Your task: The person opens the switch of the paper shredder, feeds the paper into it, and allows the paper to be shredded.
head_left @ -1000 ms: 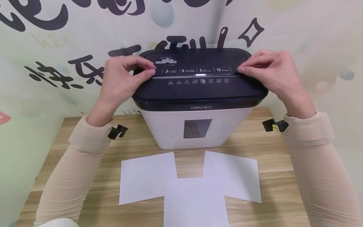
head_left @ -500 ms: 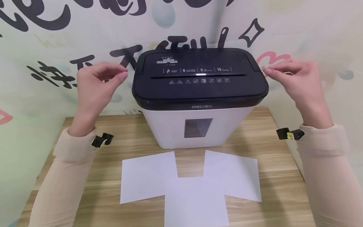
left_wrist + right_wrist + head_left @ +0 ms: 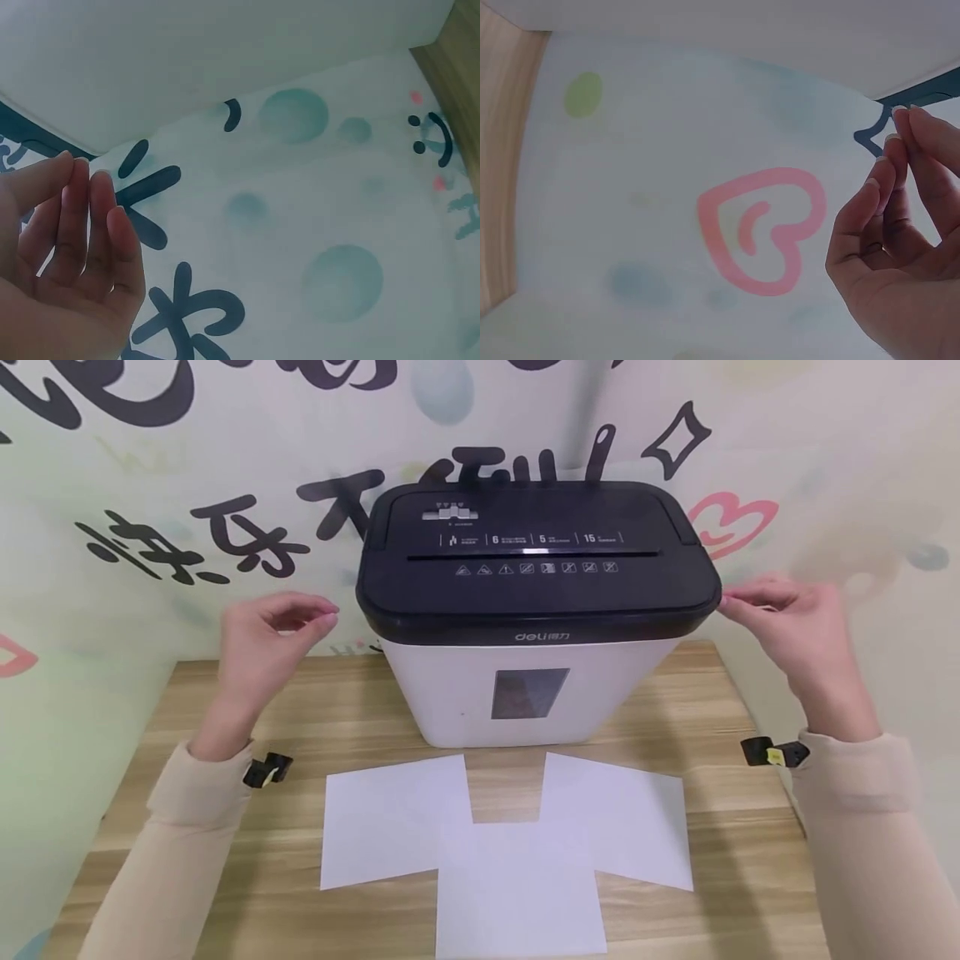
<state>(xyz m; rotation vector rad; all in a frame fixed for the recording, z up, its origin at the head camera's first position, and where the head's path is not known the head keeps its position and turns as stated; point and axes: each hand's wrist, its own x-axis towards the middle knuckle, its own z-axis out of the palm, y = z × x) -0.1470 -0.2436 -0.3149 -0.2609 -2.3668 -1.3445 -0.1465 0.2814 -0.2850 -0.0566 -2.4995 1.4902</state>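
A black and white shredder [image 3: 483,689] is being held up by the tabletop [image 3: 345,718], standing upright near the back. A long thin slot [image 3: 532,557], some white signs and the numbers 6, 5 and 15 are being shown on its black top [image 3: 540,593]. The word "deli" is being shown on the front rim, and a small dark window [image 3: 529,693] is being framed by the white front.

The left grip [image 3: 272,639] is being held in the air to the left of the shredder, apart from it, and its thumb and fingertips are being pressed together. The right grip [image 3: 798,631] is being held by the right edge of the top, its thumb and fingertips being pressed together too; whether the edge is being touched cannot be told.

Both arms are being covered by pale sleeves [image 3: 161,852], and a small black device [image 3: 776,752] is being worn at each wrist.

In front of the shredder, white sheets of paper [image 3: 517,893] are being laid out flat: one left, one right, one in the middle, partly overlapping. Behind, a pale wall [image 3: 840,485] is being filled with dark writing [image 3: 258,539] and a pink heart [image 3: 738,514].
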